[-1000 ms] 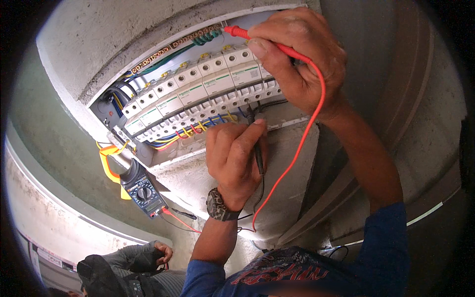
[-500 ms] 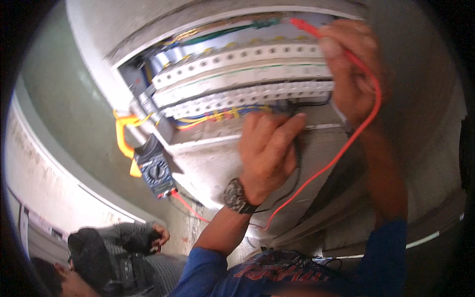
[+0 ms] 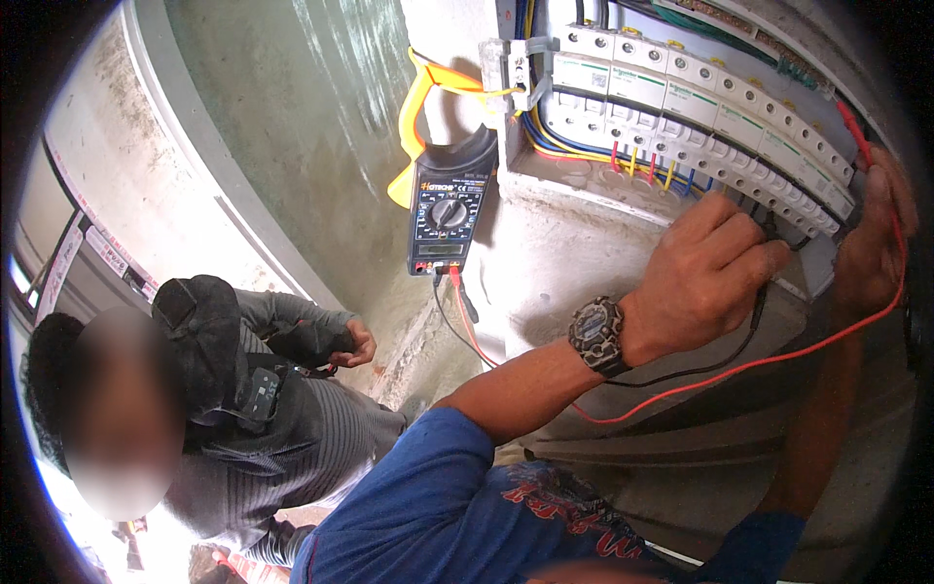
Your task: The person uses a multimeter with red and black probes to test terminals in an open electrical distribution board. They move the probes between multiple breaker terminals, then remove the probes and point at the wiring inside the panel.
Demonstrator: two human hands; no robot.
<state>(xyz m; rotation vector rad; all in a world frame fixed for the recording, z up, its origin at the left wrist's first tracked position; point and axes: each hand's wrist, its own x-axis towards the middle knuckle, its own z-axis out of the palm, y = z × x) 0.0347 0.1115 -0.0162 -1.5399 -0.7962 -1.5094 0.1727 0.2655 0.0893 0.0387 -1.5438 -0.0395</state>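
My left hand (image 3: 700,277) is closed on a black test probe (image 3: 769,226) at the lower row of breaker terminals. Its exact tip contact is hidden. At the panel's right end, my right hand (image 3: 873,243) grips a red test probe (image 3: 853,132) that points up at the green wires (image 3: 793,70) along the top. Rows of white circuit breakers (image 3: 686,92) fill the panel, with red, yellow and blue wires below them. A dark clamp meter (image 3: 448,209) with a yellow jaw hangs at the panel's left side. Red and black leads run from its lower end.
A person (image 3: 282,419) in a dark cap and grey striped clothes is at the lower left, one hand near the wall. The red lead (image 3: 681,389) loops loosely below my hands. A grey-green wall (image 3: 292,127) stands left of the panel.
The view has swung left, so the panel now sits at the upper right and the meter nearer the middle. Both hands keep their probes at about the same spots on the panel.
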